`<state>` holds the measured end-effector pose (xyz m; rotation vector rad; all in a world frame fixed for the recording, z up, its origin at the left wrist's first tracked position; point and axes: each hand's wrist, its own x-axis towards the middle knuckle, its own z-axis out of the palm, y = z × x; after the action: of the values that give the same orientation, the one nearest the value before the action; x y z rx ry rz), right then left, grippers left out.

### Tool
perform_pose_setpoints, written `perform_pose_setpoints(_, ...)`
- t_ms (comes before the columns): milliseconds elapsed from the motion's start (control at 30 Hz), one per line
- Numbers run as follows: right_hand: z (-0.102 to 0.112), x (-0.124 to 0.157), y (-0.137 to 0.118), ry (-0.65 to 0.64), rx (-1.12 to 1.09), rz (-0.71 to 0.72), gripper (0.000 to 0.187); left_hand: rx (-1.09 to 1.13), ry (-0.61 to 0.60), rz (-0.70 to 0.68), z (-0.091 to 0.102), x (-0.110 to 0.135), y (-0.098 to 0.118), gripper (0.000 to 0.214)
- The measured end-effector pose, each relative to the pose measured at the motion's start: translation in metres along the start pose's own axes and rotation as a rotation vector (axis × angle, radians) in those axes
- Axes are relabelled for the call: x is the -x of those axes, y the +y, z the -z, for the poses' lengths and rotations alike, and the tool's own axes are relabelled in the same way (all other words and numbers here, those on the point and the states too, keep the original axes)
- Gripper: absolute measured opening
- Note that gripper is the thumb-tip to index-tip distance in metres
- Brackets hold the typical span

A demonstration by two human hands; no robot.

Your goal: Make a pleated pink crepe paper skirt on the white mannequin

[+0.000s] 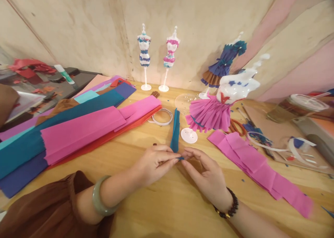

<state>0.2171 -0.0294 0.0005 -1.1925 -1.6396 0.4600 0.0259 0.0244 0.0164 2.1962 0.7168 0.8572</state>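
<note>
My left hand [153, 163] and my right hand [206, 173] meet over the wooden table [161, 210], both pinching the near end of a narrow teal crepe-paper strip [175, 130] that stands up and runs away from me. Just beyond, a small white mannequin [236, 87] on a round base [189, 135] wears a pleated pink paper skirt [208, 114]. A folded pink crepe strip [258, 165] lies to the right of my right hand.
Stacked crepe sheets in pink, teal, blue and red [73, 130] cover the left. A tape roll [161, 117] lies mid-table. Two small mannequins [144, 55] [171, 55] and a blue-dressed one [224, 62] stand by the wall. Scissors [235, 126], a lidded cup [297, 107] sit right.
</note>
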Motion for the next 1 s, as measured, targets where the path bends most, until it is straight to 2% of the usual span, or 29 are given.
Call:
perform_pose_setpoints(200,-0.0001,0.0023,0.0031,0.004,0.03,0.035,0.029,-0.053,0.021,-0.035,-0.0018,0.001,-0.0026,0.029)
perform_pose_setpoints(400,0.0012,0.001,0.0029,-0.027,0.051,0.093,0.024,-0.06,0.035,-0.014,-0.0014,-0.0004,-0.0009,0.026)
perform_pose_setpoints(533,0.0015,-0.0008,0.0,-0.062,0.035,0.098,0.018,0.034,0.069,0.114,-0.002,0.0003,0.0017,0.028)
perform_pose_setpoints(667,0.0013,-0.0019,-0.0021,-0.082,0.006,0.099,0.014,0.155,0.03,0.274,-0.0047,0.0011,0.0022,0.03)
perform_pose_setpoints(833,0.0008,-0.0031,-0.0025,-0.143,0.006,0.104,0.014,0.282,0.065,0.367,-0.0078,-0.0004,-0.0004,0.03)
perform_pose_setpoints(1000,-0.0002,-0.0035,-0.0012,-0.147,0.011,0.135,0.016,0.346,0.071,0.425,-0.0074,-0.0027,-0.0003,0.017)
